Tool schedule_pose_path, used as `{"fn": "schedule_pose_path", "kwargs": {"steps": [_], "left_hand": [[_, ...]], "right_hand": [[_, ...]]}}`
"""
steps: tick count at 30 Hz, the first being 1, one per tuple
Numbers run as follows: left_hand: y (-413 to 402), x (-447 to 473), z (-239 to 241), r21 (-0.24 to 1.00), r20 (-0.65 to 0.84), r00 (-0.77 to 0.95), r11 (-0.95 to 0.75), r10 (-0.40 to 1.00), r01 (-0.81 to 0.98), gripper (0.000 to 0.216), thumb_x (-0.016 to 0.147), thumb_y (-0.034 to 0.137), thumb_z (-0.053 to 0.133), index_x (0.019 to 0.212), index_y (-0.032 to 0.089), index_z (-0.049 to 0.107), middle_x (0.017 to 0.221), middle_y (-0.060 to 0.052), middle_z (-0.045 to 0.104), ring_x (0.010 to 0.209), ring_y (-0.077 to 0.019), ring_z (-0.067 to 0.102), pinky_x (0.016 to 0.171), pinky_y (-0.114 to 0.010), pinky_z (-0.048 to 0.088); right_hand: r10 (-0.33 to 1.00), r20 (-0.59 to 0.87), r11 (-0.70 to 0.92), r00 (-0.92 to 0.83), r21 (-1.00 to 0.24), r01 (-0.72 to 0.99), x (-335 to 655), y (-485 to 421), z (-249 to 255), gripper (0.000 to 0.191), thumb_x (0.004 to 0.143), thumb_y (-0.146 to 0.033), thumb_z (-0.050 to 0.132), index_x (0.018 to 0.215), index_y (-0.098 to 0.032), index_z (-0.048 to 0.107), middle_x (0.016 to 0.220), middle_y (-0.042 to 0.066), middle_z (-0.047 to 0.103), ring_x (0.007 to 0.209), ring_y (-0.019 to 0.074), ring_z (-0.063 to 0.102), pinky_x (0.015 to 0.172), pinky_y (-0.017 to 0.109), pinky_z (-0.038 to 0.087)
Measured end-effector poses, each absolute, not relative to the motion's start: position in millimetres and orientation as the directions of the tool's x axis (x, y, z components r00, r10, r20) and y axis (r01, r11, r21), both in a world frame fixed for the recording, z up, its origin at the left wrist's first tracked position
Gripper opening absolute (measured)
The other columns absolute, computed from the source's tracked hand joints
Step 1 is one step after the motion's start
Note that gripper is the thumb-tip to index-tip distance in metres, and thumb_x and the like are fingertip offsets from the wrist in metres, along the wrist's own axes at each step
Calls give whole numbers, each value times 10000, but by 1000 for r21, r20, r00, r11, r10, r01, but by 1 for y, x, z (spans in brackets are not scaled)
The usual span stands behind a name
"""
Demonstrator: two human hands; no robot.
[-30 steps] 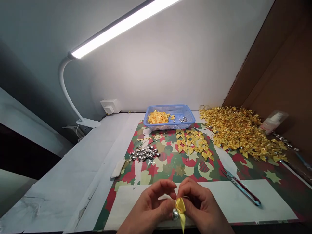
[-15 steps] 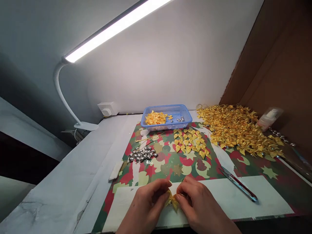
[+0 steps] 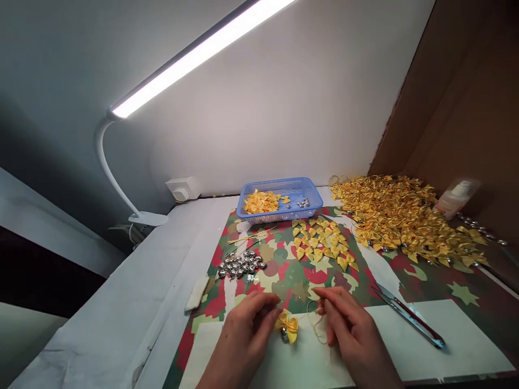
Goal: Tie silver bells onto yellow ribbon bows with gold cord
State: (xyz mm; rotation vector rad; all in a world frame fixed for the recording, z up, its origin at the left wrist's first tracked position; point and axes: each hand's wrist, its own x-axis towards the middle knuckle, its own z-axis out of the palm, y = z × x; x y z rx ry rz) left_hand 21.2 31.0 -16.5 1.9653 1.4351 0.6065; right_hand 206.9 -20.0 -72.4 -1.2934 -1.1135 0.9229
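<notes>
White desk (image 3: 158,302), strip lamp (image 3: 203,58) on: yellow bow (image 3: 291,325) now face-out

Setup: patterned mat (image 3: 284,289) over most of the desk; white sheet (image 3: 300,363) along the near edge, where I work. At the far edge, a blue basket (image 3: 279,218). Between it and the sheet, silver bells (image 3: 241,265) in a pile to the left, loose bows (image 3: 325,240) laid out to the right. Bow heap (image 3: 405,216) fills the far right corner. Red-handled tool (image 3: 421,322) lies near the right end of the sheet.

Change noted: half a second ago both sets of fingertips were on the bow; my hands have since drawn apart.

Left hand (image 3: 249,327): thumb and fingers pinched at the bow's left side. Bow sits between my hands above the sheet, one silver bell (image 3: 284,335) below its knot.

Right hand (image 3: 349,321): clear of the bow, fingertips apparently pinching a pale cord (image 3: 315,328), slack and looped; exact grip partly hidden.

Reading: the left hand alone now steadies the bow, leaving the right to manage the cord. Whether any knot is tight, I cannot tell.
</notes>
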Motion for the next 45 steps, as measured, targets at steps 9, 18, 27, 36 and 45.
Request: {"fn": "schedule_pose_path", "kwargs": {"steps": [9, 18, 27, 36, 45], "left_hand": [[124, 5, 13, 441, 149, 117, -172, 982, 881, 167, 960, 281, 593, 1059, 174, 676, 1118, -68, 706, 968, -235, 679, 863, -444, 546], [168, 21, -2, 352, 38, 191, -192, 981, 916, 298, 944, 286, 631, 1228, 198, 614, 1263, -92, 646, 1035, -257, 669, 855, -462, 570], [120, 21, 36, 746, 207, 96, -221, 974, 629, 156, 992, 293, 500, 1013, 185, 611, 980, -67, 745, 1000, -232, 706, 911, -408, 553], [16, 36, 35, 964, -240, 332, 265, 912, -31, 368, 836, 327, 763, 1092, 244, 512, 754, -2, 804, 731, -200, 767, 755, -305, 595], [5, 41, 8, 918, -292, 475, 383, 830, -104, 200, 832, 354, 759, 951, 232, 653, 721, 17, 741, 660, -184, 726, 686, -298, 559]], "right_hand": [[910, 5, 63, 415, -990, -127, 198, -28, -80, 299, 810, -522, 736, 971, -277, 791, 895, 35, 760, 702, 169, 673, 607, 229, 544], [919, 61, 96, 389, -993, -70, 201, -27, -80, 335, 930, -540, 569, 900, -240, 715, 702, 8, 669, 573, 125, 555, 556, 212, 457], [918, 69, 140, 390, -978, -155, 203, -30, -68, 296, 1004, -497, 448, 1006, -244, 603, 872, 21, 649, 483, 76, 407, 484, 221, 379], [987, 154, 161, 54, -975, -154, 206, -18, -21, 247, 939, -420, 600, 1075, -256, 726, 852, 20, 593, 659, 132, 554, 541, 234, 432], [991, 114, 118, 66, -991, -58, 198, -12, -28, 236, 925, -316, 611, 729, -187, 636, 724, -20, 512, 640, 114, 488, 558, 227, 377]]}}
